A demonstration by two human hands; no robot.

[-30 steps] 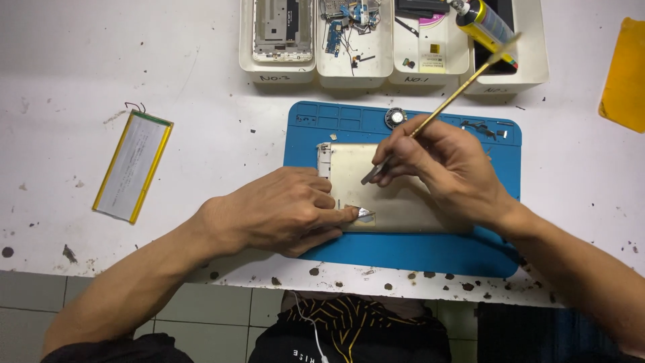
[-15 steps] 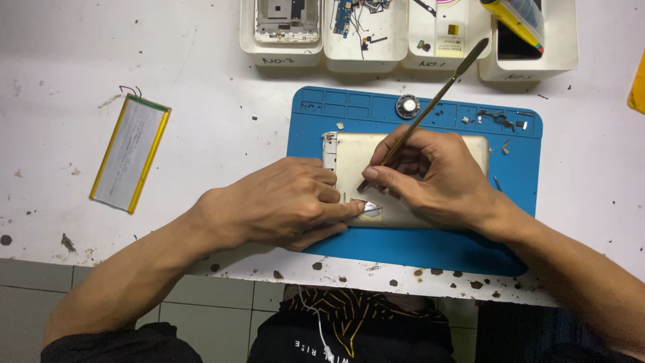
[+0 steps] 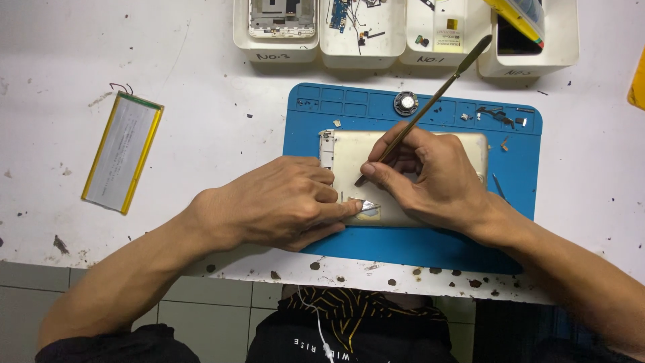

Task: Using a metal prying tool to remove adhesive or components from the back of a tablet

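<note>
A gold-coloured device back shell [image 3: 349, 158] lies on a blue work mat [image 3: 416, 245]. My right hand [image 3: 430, 178] grips a thin metal spudger [image 3: 440, 87] like a pen, its tip resting on the shell near the left side. My left hand [image 3: 279, 202] presses down on the shell's lower left part, the index fingertip on a small silvery foil piece [image 3: 368, 207]. The shell's middle is hidden under both hands.
Several white bins [image 3: 403, 30] with phone parts line the far edge of the white table [image 3: 201, 87]. A flat silver battery [image 3: 123, 152] with yellow edges lies at the left. A round speaker [image 3: 406, 103] and small screws sit in the mat's top tray. A yellow object [image 3: 637, 81] pokes in at right.
The view has shifted so the mat sits lower and more central. My right hand moved the spudger tip slightly left on the shell; my left hand stays pressed in place.
</note>
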